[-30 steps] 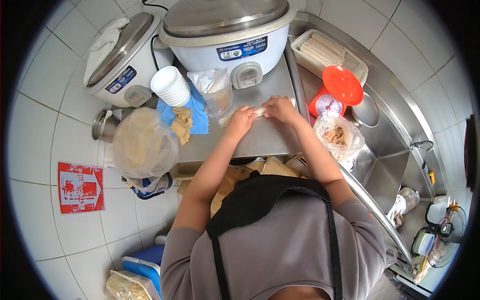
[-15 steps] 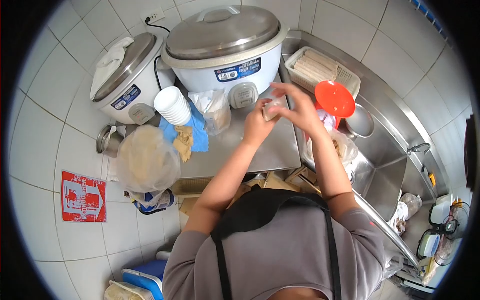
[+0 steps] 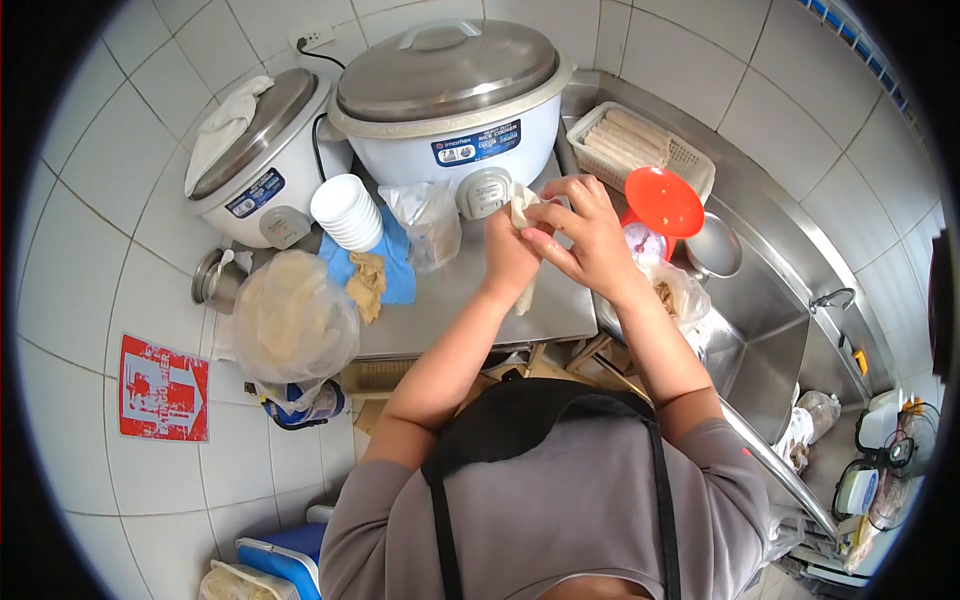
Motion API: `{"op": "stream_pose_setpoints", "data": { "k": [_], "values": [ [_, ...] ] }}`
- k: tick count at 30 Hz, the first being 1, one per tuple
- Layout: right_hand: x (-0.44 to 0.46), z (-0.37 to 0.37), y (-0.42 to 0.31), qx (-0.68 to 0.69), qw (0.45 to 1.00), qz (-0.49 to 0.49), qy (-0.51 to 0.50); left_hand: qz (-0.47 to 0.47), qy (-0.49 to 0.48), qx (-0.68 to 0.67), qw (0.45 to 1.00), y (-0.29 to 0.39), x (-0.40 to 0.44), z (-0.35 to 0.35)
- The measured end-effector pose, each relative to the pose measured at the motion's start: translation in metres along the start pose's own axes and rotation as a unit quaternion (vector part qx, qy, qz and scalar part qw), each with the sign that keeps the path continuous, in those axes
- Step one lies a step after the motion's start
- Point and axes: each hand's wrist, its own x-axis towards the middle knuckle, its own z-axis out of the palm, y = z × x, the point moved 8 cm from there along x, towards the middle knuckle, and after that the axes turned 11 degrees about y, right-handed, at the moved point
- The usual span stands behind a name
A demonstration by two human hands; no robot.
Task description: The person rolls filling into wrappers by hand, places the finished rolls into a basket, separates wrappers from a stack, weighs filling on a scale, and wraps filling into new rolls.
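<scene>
Steel counter (image 3: 440, 318): pale roll (image 3: 525, 298) raised off surface

Large rice cooker (image 3: 450, 125) stands at the back. Slatted-looking basket (image 3: 600, 166), holding similar pale pieces (image 3: 625, 138), sits right of it; red scale dish (image 3: 664, 202) is nearer. Left hand (image 3: 508, 252) grips the roll, its ends showing above and below. Right hand (image 3: 597, 235) has fingers at the upper end; whether they pinch cannot be told. A second ago, both hands worked it on the counter; handling is now in mid-air.

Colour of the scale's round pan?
The pan is solid red-orange; it shows best in the current head view.
</scene>
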Motion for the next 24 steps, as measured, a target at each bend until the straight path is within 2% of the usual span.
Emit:
{"op": "stream_pose_setpoints", "data": {
  "k": [3,6,7,9,10,13,17,20,24],
  "values": [
    [0.004,0.005,-0.008,-0.004,1.000,-0.018,-0.025,0.046,-0.010,0.025,0.999,0.013,0.000,-0.007],
    [0.009,0.010,-0.010,0.015,0.995,-0.034,-0.088,0.040,-0.021,0.037,0.998,0.013,0.001,-0.013],
    [0.012,0.010,-0.008,0.024,0.992,-0.039,-0.113,-0.012,-0.078,0.024,0.997,0.005,0.000,-0.010],
    [0.018,0.012,0.000,0.167,0.963,-0.032,-0.207,-0.117,-0.190,-0.001,0.975,-0.007,-0.010,-0.007],
    [0.021,0.014,0.000,0.238,0.938,-0.028,-0.250,-0.130,-0.232,-0.077,0.961,0.006,-0.014,-0.002],
    [0.032,0.021,-0.009,0.290,0.905,0.005,-0.312,-0.195,-0.333,-0.128,0.914,0.014,-0.024,0.003],
    [0.030,0.032,-0.025,0.198,0.889,-0.019,-0.413,-0.217,-0.355,-0.114,0.902,0.009,-0.028,-0.005],
    [0.033,0.029,-0.037,0.205,0.895,-0.057,-0.392,-0.227,-0.335,-0.167,0.899,0.011,-0.023,-0.015],
    [0.035,0.045,-0.034,0.214,0.888,-0.091,-0.396,-0.224,-0.347,-0.173,0.894,0.008,-0.023,-0.014]
  ]
}}
